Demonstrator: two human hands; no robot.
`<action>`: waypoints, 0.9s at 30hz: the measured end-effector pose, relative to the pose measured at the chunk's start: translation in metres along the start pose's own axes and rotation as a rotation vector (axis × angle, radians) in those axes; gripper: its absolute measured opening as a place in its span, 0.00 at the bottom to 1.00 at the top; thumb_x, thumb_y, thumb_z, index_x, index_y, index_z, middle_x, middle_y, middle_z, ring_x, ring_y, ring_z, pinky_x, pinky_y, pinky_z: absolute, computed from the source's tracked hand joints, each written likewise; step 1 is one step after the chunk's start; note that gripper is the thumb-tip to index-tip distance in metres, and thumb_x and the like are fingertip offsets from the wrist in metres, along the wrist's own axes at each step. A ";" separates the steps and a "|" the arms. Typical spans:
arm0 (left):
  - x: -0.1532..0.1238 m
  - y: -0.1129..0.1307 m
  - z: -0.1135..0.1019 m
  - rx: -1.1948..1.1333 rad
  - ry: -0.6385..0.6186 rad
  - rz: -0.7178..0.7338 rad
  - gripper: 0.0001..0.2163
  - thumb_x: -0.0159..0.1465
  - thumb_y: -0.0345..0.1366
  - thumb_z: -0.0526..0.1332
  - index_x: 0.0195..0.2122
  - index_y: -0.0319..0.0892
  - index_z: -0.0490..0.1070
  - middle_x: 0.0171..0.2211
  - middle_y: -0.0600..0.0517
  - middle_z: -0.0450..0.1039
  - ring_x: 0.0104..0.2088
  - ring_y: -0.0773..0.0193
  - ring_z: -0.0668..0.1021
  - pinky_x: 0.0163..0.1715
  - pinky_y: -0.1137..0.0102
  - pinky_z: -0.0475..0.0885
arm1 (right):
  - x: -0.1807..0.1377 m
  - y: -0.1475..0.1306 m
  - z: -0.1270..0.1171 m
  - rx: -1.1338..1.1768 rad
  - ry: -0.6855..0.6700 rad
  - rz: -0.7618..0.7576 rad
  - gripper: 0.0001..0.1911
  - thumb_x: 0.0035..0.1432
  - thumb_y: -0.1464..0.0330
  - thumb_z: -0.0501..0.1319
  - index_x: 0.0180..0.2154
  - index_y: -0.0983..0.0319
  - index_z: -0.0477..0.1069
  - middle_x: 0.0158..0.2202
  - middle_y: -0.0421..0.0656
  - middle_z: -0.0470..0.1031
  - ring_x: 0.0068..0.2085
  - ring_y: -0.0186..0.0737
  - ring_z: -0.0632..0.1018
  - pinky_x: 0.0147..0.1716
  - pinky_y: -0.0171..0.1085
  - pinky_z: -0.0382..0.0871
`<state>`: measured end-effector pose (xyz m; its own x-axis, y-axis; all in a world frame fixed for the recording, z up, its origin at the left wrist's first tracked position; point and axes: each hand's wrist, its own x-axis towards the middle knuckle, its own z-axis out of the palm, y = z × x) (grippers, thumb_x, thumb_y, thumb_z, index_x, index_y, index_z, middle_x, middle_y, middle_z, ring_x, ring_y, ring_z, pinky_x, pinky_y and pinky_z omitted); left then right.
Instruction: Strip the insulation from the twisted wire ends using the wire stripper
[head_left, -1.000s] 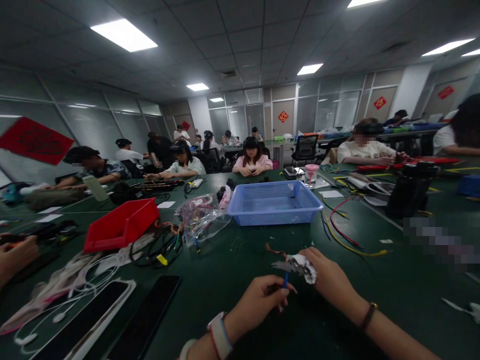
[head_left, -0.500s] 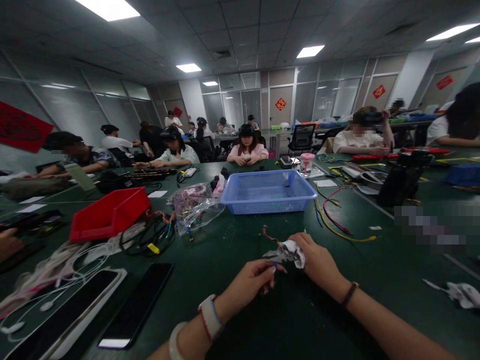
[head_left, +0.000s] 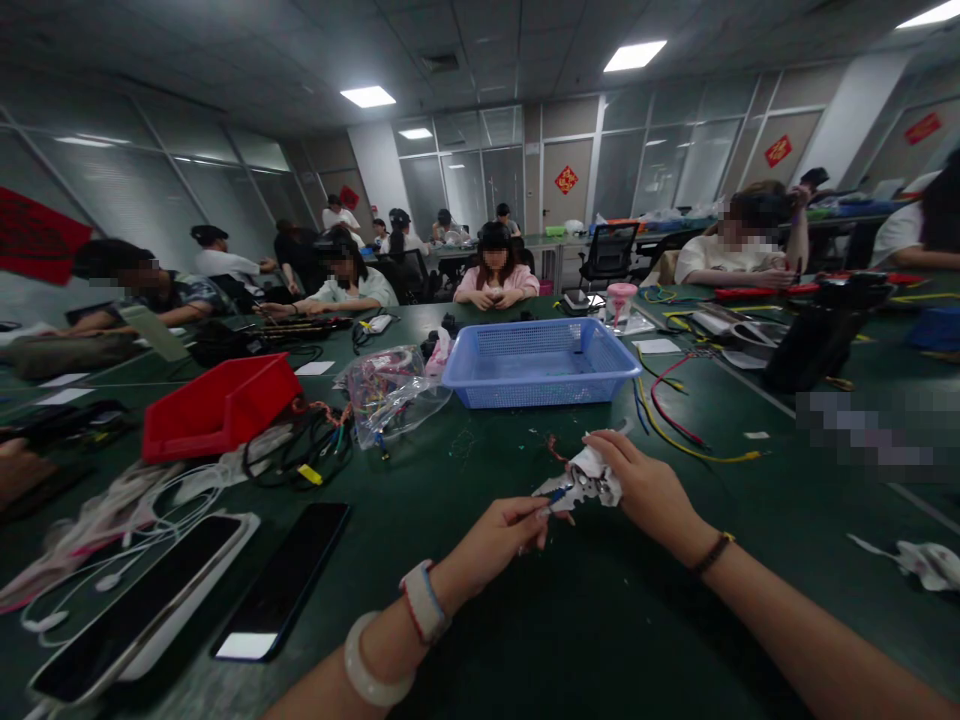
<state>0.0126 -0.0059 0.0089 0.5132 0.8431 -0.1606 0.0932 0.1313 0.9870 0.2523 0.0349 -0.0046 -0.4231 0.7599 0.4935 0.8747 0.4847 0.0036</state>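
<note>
Far to the left of the left hand, two phones lie face up on the green desk (head_left: 465, 560): a white-cased phone (head_left: 142, 605) and, nearer to the hand, a black phone (head_left: 281, 580). Behind them, further from the hand, are a red bin (head_left: 221, 405), a heap of dark cables (head_left: 307, 460) and a clear bag of coloured wires (head_left: 390, 390).

The left hand (head_left: 499, 540) comes in from below with the wrist bent a little upward. Its thumb and first fingers are closed in a fine pinch on the end of a thin blue wire (head_left: 556, 493). The other fingers are curled in. A watch band (head_left: 424, 600) and a pale bangle (head_left: 367, 670) are on this wrist.

The blue wire runs to the right into a white wrapped bundle (head_left: 592, 478), which is held above the desk between the two hands. A twisted reddish wire (head_left: 553, 450) hangs from its far side.

The right hand (head_left: 645, 485) has the bundle in a closed grip, thumb on top and fingers under, and the forearm reaches in from the lower right.

In my judgement the step in hand is working one wire at the bundle. A further move calls for a firm pinch on the left and a steady hold on the right, because the wire is thin and can slip.

Beyond the hands stands a blue basket (head_left: 622, 362), and to the right of the right hand lie loose yellow and red wires (head_left: 675, 425).
</note>
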 end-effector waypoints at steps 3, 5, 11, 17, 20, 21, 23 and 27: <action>0.000 -0.001 -0.001 -0.006 -0.003 -0.002 0.16 0.64 0.43 0.58 0.45 0.37 0.74 0.24 0.56 0.63 0.23 0.71 0.61 0.24 0.73 0.54 | 0.000 0.001 -0.002 -0.064 0.020 -0.018 0.24 0.54 0.78 0.53 0.54 0.62 0.64 0.55 0.50 0.69 0.42 0.43 0.79 0.34 0.37 0.74; 0.000 -0.002 -0.001 -0.020 -0.015 -0.007 0.15 0.64 0.42 0.58 0.45 0.37 0.74 0.24 0.56 0.63 0.23 0.71 0.61 0.24 0.73 0.54 | 0.001 0.001 -0.003 -0.100 0.027 -0.025 0.22 0.55 0.78 0.53 0.52 0.62 0.66 0.54 0.50 0.71 0.40 0.43 0.79 0.34 0.37 0.74; 0.003 -0.009 -0.003 -0.099 -0.025 -0.014 0.15 0.62 0.42 0.60 0.43 0.36 0.75 0.22 0.57 0.63 0.21 0.73 0.60 0.22 0.74 0.52 | 0.004 -0.002 -0.005 -0.129 -0.027 -0.010 0.20 0.57 0.79 0.51 0.51 0.63 0.67 0.53 0.53 0.70 0.36 0.42 0.78 0.33 0.39 0.72; 0.004 -0.010 -0.002 -0.148 -0.024 -0.005 0.15 0.61 0.44 0.62 0.40 0.35 0.75 0.20 0.58 0.61 0.19 0.74 0.59 0.20 0.75 0.49 | 0.003 -0.001 -0.002 -0.053 -0.039 -0.019 0.24 0.56 0.78 0.52 0.56 0.63 0.63 0.57 0.53 0.66 0.43 0.46 0.78 0.38 0.41 0.73; 0.003 -0.008 -0.001 -0.153 -0.032 0.000 0.16 0.60 0.45 0.62 0.39 0.35 0.75 0.19 0.58 0.60 0.19 0.74 0.59 0.21 0.75 0.50 | 0.002 0.001 0.000 -0.061 -0.047 -0.023 0.24 0.56 0.78 0.52 0.55 0.63 0.63 0.57 0.52 0.67 0.43 0.46 0.78 0.38 0.42 0.73; 0.003 -0.007 -0.001 -0.152 -0.037 0.002 0.16 0.60 0.46 0.62 0.38 0.35 0.75 0.19 0.59 0.59 0.20 0.74 0.59 0.21 0.75 0.50 | 0.002 0.001 0.000 -0.066 -0.046 -0.027 0.24 0.57 0.78 0.52 0.55 0.63 0.63 0.56 0.52 0.67 0.42 0.46 0.78 0.37 0.42 0.73; 0.002 -0.005 -0.001 -0.145 -0.043 0.000 0.16 0.61 0.46 0.61 0.37 0.35 0.75 0.19 0.58 0.59 0.20 0.73 0.59 0.21 0.75 0.50 | 0.002 0.002 0.001 -0.069 -0.035 -0.037 0.23 0.57 0.78 0.52 0.54 0.63 0.64 0.56 0.52 0.68 0.41 0.45 0.78 0.37 0.41 0.72; 0.000 -0.004 -0.002 -0.136 -0.050 -0.018 0.16 0.61 0.45 0.61 0.37 0.35 0.75 0.20 0.58 0.59 0.21 0.73 0.60 0.22 0.75 0.51 | 0.002 0.002 -0.001 -0.079 -0.004 -0.039 0.21 0.57 0.77 0.52 0.52 0.63 0.66 0.53 0.53 0.69 0.38 0.43 0.78 0.35 0.39 0.70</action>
<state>0.0106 -0.0055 0.0052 0.5549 0.8132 -0.1753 -0.0118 0.2184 0.9758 0.2533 0.0375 -0.0028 -0.4576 0.7429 0.4886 0.8736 0.4779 0.0916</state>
